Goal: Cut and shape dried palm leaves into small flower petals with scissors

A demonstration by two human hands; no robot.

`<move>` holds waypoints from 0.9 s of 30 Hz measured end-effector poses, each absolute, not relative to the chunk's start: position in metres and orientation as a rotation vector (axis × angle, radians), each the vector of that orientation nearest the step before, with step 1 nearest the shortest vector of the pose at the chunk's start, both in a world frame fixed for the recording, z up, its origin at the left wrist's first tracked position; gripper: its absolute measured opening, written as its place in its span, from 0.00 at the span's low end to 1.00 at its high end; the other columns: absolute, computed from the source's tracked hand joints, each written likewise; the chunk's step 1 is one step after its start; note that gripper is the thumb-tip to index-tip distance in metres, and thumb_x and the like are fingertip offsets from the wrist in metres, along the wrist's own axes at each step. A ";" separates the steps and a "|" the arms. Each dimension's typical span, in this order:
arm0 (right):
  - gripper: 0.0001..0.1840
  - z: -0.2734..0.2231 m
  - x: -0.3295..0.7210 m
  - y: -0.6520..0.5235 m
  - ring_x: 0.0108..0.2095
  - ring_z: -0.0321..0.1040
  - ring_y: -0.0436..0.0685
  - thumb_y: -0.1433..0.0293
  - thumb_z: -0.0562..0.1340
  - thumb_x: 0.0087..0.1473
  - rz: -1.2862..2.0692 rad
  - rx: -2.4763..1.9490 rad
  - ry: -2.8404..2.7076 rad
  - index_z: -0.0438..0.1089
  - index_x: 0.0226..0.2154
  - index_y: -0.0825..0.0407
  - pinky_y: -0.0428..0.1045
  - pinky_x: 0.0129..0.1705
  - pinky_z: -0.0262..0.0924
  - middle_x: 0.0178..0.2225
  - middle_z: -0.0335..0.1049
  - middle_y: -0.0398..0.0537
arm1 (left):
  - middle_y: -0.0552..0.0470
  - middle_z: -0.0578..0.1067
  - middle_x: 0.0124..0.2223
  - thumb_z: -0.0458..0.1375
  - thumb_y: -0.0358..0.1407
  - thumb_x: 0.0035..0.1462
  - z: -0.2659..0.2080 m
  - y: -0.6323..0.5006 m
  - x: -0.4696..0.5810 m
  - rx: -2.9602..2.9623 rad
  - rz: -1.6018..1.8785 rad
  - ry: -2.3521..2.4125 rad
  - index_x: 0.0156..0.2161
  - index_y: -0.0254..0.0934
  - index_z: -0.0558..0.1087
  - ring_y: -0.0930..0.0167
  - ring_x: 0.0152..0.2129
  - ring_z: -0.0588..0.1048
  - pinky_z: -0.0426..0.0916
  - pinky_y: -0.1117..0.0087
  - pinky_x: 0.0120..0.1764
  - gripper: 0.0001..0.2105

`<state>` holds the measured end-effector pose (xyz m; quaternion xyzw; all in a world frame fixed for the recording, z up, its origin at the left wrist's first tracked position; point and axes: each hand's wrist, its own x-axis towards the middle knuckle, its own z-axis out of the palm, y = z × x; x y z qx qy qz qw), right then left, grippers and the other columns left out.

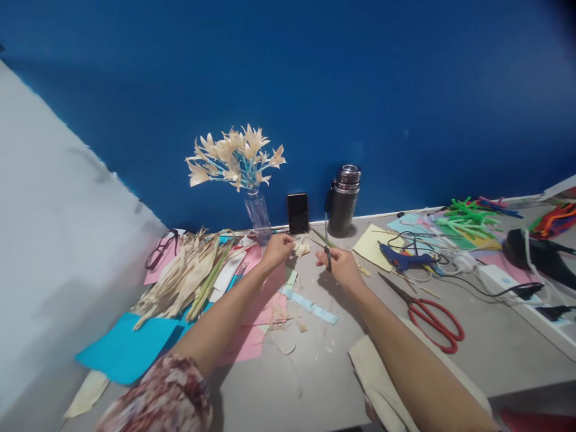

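Our right hand (342, 267) curls round small black-handled scissors (328, 259) above the table (324, 372). Our left hand (279, 249) bends its fingers inward beside pale scraps (303, 248); we cannot tell whether it grips anything.

The smaller scissors (328, 258) are black-handled, flowers (233, 155) cream, sleeve (173, 393) mottled maroon.

No text, label, brand, number or sign can be read on anything in the head camera's view.
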<state>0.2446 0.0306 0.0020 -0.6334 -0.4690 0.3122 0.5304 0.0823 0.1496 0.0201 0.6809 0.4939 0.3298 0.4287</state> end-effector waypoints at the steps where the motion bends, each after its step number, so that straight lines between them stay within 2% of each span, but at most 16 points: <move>1: 0.22 0.003 0.246 0.031 0.17 0.53 0.49 0.53 0.65 0.47 0.736 -1.522 -1.128 0.74 0.20 0.55 0.46 0.20 0.47 0.14 0.61 0.42 | 0.55 0.71 0.20 0.58 0.28 0.44 0.023 0.149 0.077 1.715 0.831 1.245 0.26 0.33 0.72 0.75 0.16 0.68 0.60 0.74 0.22 0.01; 3: 0.22 0.004 0.248 0.029 0.17 0.53 0.50 0.52 0.64 0.47 0.723 -1.544 -1.135 0.74 0.20 0.55 0.46 0.20 0.47 0.15 0.63 0.43 | 0.54 0.75 0.24 0.58 0.31 0.47 0.031 0.139 0.058 1.731 0.836 1.272 0.31 0.34 0.74 0.74 0.19 0.70 0.62 0.74 0.24 0.04; 5: 0.23 0.005 0.250 0.027 0.18 0.54 0.50 0.50 0.63 0.48 0.718 -1.563 -1.140 0.74 0.21 0.55 0.46 0.21 0.47 0.16 0.65 0.43 | 0.52 0.76 0.26 0.58 0.33 0.48 0.037 0.121 0.029 1.731 0.762 1.290 0.30 0.34 0.74 0.74 0.20 0.72 0.62 0.74 0.24 0.05; 9: 0.23 0.002 0.251 0.027 0.22 0.60 0.52 0.50 0.65 0.46 0.702 -1.600 -1.254 0.73 0.24 0.54 0.46 0.24 0.50 0.22 0.72 0.46 | 0.53 0.75 0.24 0.58 0.36 0.50 0.036 0.072 -0.029 1.774 0.581 1.301 0.29 0.35 0.73 0.74 0.20 0.71 0.62 0.75 0.24 0.06; 12: 0.22 -0.001 0.244 0.026 0.23 0.61 0.53 0.49 0.65 0.46 0.511 -1.726 -1.454 0.71 0.24 0.52 0.47 0.26 0.49 0.21 0.70 0.45 | 0.54 0.74 0.24 0.57 0.38 0.52 0.026 0.034 -0.053 1.806 0.495 1.366 0.31 0.36 0.73 0.72 0.21 0.71 0.64 0.73 0.25 0.07; 15: 0.21 -0.003 0.235 0.022 0.23 0.60 0.54 0.49 0.62 0.49 0.317 -1.822 -1.617 0.68 0.23 0.50 0.47 0.26 0.46 0.21 0.69 0.45 | 0.53 0.76 0.29 0.56 0.38 0.54 0.015 0.009 -0.054 1.970 0.454 1.409 0.32 0.37 0.74 0.71 0.25 0.72 0.64 0.71 0.29 0.07; 20: 0.20 -0.010 0.225 0.020 0.23 0.59 0.54 0.51 0.61 0.52 0.198 -1.870 -1.782 0.66 0.22 0.50 0.48 0.25 0.42 0.21 0.68 0.46 | 0.47 0.76 0.38 0.52 0.33 0.58 -0.001 0.007 -0.028 2.387 0.360 1.244 0.35 0.37 0.76 0.67 0.37 0.73 0.65 0.69 0.38 0.09; 23: 0.20 -0.015 0.223 0.020 0.23 0.59 0.53 0.51 0.61 0.51 0.203 -1.856 -1.827 0.66 0.23 0.50 0.48 0.26 0.41 0.22 0.68 0.45 | 0.46 0.75 0.38 0.51 0.29 0.57 -0.008 0.017 -0.015 2.549 0.202 1.254 0.35 0.38 0.77 0.66 0.38 0.72 0.64 0.69 0.36 0.11; 27: 0.18 -0.019 0.220 0.020 0.24 0.59 0.54 0.53 0.63 0.49 0.298 -1.785 -1.818 0.68 0.23 0.50 0.48 0.27 0.41 0.22 0.69 0.47 | 0.44 0.73 0.36 0.52 0.29 0.56 -0.015 0.025 -0.009 2.600 0.154 1.264 0.32 0.37 0.77 0.62 0.41 0.71 0.63 0.68 0.36 0.10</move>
